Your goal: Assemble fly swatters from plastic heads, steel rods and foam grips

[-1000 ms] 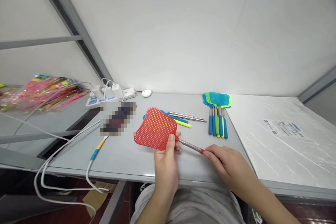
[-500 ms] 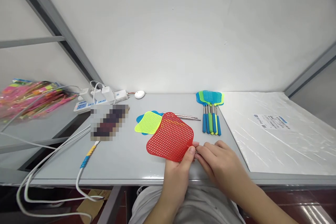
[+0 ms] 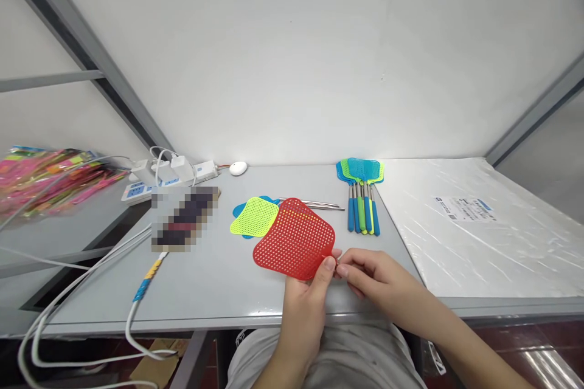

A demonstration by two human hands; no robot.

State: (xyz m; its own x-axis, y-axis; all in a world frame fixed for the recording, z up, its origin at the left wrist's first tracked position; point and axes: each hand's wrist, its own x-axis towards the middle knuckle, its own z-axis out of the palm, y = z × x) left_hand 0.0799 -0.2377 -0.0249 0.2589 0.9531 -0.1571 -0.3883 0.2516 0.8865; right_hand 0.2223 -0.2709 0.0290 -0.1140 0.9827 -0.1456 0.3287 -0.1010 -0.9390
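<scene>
Left hand [image 3: 303,310] pinches the red swatter [image 3: 294,237] near its neck, thumb on top, holding it above the grey tabletop [image 3: 205,295]; the right hand [image 3: 381,276] curls its fingers at that neck, but whether they grip it I cannot tell. Any handle is hidden by the hands. Left of the red swatter, a yellow-green mesh head [image 3: 255,217] partly covers blue mesh [image 3: 238,209]; metal rods [image 3: 326,205] show just behind it. Farther left, a pixelated object [image 3: 185,219] is unreadable, and a clear bag [image 3: 55,179] runs out of view. A white wall [image 3: 274,61] rises beyond the red swatter; a plastic-wrapped slab [image 3: 493,261] lies to its right.
</scene>
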